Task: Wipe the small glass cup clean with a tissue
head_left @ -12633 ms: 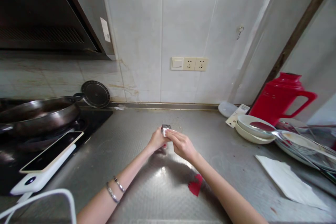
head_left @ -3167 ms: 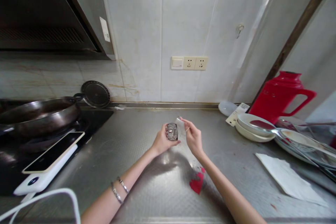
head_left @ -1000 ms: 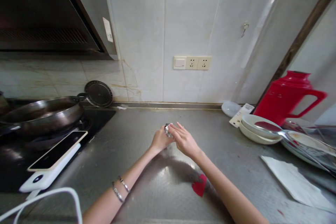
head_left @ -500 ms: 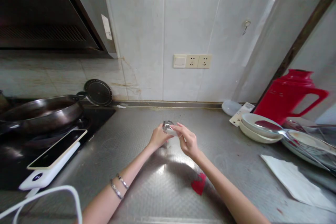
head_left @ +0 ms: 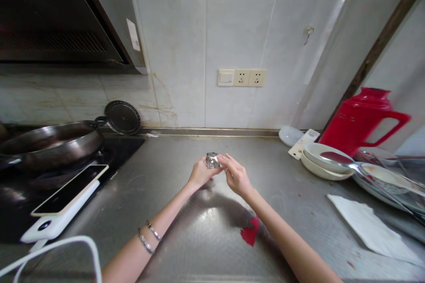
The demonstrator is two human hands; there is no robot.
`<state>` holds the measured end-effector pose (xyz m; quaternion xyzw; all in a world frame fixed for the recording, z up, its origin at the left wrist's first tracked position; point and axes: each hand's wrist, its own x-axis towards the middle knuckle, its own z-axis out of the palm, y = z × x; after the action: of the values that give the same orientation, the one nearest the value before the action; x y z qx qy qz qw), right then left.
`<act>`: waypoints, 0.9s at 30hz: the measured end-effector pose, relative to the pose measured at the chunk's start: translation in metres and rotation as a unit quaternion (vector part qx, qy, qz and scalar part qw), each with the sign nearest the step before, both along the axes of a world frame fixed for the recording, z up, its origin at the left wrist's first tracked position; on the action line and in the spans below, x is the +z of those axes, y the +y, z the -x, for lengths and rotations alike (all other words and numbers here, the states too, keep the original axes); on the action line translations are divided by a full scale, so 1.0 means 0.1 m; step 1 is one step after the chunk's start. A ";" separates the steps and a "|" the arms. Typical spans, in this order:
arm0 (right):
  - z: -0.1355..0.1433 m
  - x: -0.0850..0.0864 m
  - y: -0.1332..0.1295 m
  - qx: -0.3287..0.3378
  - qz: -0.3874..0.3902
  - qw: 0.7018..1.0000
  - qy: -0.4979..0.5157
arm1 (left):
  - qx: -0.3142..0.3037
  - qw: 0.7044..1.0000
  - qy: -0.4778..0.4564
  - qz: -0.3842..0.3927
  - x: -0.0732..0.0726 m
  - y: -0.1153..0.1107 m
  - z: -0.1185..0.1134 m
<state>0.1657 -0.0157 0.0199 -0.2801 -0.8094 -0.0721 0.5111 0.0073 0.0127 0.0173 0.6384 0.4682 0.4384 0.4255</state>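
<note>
Over the middle of the steel counter, my left hand (head_left: 200, 173) is closed around a small, shiny, see-through piece (head_left: 211, 160) that looks like faceted glass. My right hand (head_left: 237, 176) meets it from the right, fingers bent and pressed together against its near right side. A small white bit shows at the right fingertips; what they pinch is too small to make out. Both hands are close together, slightly above the counter. A red patch with a ragged edge (head_left: 250, 231) lies on the counter by my right forearm.
To the left, a pan (head_left: 55, 141) sits on the black stove, with a phone (head_left: 71, 190) on a white power bank (head_left: 55, 227) and its cable. On the right are a red thermos jug (head_left: 360, 117), stacked bowls (head_left: 327, 163) and a white paper napkin (head_left: 370, 227).
My right fingers have shifted slightly over the glass-like piece, and the white bit under them shows less. My left hand keeps its hold. The view has moved slightly.
</note>
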 end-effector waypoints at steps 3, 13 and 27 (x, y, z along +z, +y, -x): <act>0.01 0.00 -0.02 0.007 -0.014 1.000 -0.022 | 0.004 1.000 -0.010 0.008 -0.03 0.04 0.04; -0.01 0.06 0.00 -0.119 0.119 0.969 0.180 | -0.032 0.984 -0.141 0.100 0.04 0.01 0.02; 0.21 0.00 -0.05 -0.078 0.207 0.953 0.209 | -0.105 0.975 -0.191 0.047 -0.13 -0.01 -0.08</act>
<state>0.1442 -0.0205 0.0204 -0.4507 -0.6575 0.1179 0.5922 0.0156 0.0113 0.0044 0.5684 0.3284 0.4823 0.5800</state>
